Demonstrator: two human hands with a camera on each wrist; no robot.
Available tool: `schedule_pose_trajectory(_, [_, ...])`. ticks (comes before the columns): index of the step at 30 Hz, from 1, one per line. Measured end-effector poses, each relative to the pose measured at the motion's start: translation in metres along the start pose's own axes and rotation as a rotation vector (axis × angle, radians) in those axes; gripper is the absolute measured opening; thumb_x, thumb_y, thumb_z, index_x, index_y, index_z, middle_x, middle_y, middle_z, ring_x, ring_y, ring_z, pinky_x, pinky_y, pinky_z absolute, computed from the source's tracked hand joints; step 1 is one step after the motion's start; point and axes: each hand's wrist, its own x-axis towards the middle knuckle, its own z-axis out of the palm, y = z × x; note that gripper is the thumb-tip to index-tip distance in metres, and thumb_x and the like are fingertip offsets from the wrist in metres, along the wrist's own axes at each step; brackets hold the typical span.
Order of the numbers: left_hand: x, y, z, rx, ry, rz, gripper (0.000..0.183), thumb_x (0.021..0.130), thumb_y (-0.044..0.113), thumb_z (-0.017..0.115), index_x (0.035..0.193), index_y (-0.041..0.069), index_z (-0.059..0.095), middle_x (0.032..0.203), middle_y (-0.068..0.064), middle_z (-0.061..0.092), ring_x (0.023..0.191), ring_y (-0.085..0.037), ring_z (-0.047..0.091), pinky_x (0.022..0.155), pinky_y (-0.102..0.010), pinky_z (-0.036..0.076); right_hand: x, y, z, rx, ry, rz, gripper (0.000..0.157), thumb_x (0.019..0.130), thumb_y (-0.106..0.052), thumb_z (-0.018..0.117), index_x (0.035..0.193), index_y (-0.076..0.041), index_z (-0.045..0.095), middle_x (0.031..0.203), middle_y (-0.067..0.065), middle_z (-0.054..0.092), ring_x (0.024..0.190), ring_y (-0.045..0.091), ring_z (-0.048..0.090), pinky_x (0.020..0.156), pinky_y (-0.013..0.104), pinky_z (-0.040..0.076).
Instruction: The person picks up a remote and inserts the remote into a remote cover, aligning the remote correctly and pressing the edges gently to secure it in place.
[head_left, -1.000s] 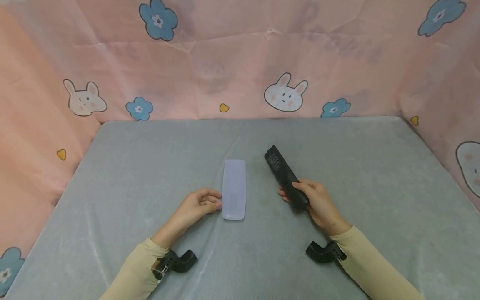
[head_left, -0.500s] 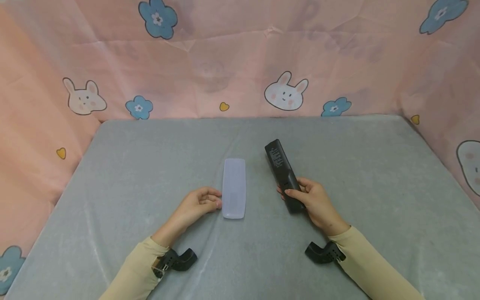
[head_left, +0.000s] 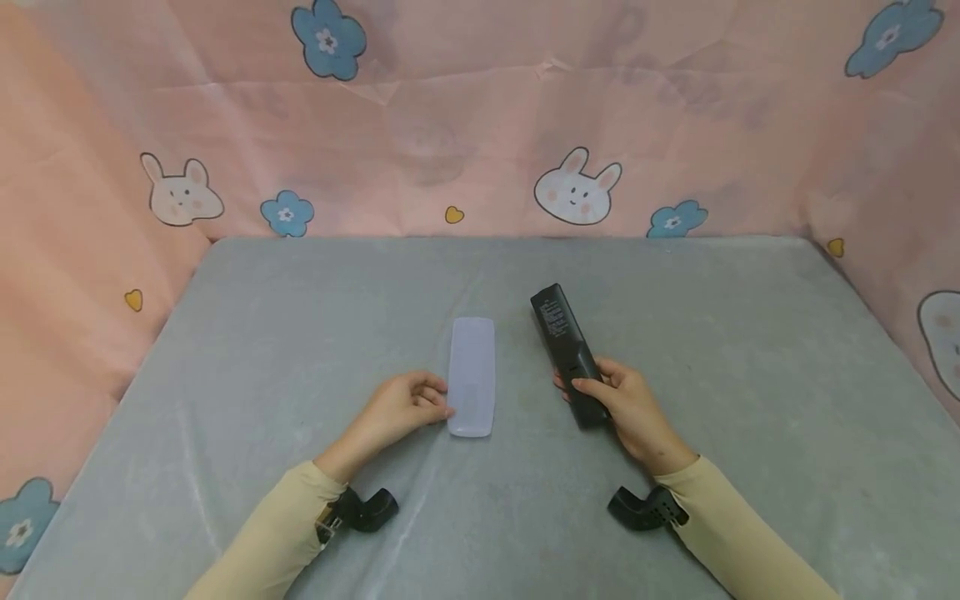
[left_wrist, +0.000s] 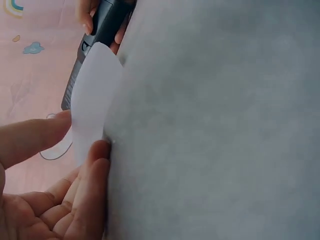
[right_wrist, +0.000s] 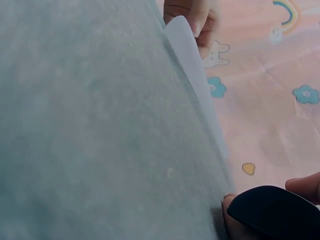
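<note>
A black remote control (head_left: pixel 567 354) is in my right hand (head_left: pixel 633 408), with its printed back facing up and its far end pointing forward and left. My right thumb lies across the back and the fingers go beneath; in the right wrist view only the dark end of the remote (right_wrist: pixel 275 212) shows. Left of it, a long, pale lilac cover (head_left: pixel 472 375) with rounded corners lies on the table. My left hand (head_left: pixel 397 408) pinches its left edge near the close end, thumb on the upper face (left_wrist: pixel 95 95) side and fingertips at the lower edge.
A grey cloth covers the table (head_left: pixel 337 308). Behind it and along both sides hangs a pink curtain (head_left: pixel 480 108) printed with rabbits, blue flowers and hearts. Black camera mounts (head_left: pixel 375 510) are strapped at both wrists over beige sleeves (head_left: pixel 270 533).
The right hand has turned the remote control more upright and flatter, its printed back now facing up, with the thumb shifted across it. The left thumb has moved slightly onto the lilac cover's edge.
</note>
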Motion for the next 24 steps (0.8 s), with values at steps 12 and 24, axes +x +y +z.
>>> schedule_pose_trajectory(12, [0.002, 0.004, 0.002, -0.115, -0.086, -0.033, 0.018, 0.081, -0.001, 0.066, 0.094, -0.011, 0.058, 0.076, -0.009, 0.066, 0.065, -0.01, 0.061, 0.063, -0.027, 0.055, 0.001, 0.0, 0.001, 0.026, -0.006, 0.013, 0.052, 0.093, 0.002, 0.052, 0.138, 0.014, 0.031, 0.125, 0.035, 0.049, 0.102, 0.014, 0.064, 0.087, 0.031, 0.051])
schedule_pose_trajectory(24, [-0.005, 0.022, 0.02, 0.345, 0.111, -0.014, 0.065, 0.073, 0.047, 0.078, 0.107, -0.005, 0.059, 0.073, 0.0, 0.059, 0.061, -0.011, 0.054, 0.054, -0.026, 0.045, 0.001, 0.001, -0.001, 0.031, -0.022, -0.003, 0.052, 0.093, 0.0, 0.052, 0.139, 0.014, 0.03, 0.126, 0.036, 0.048, 0.102, 0.013, 0.063, 0.086, 0.031, 0.051])
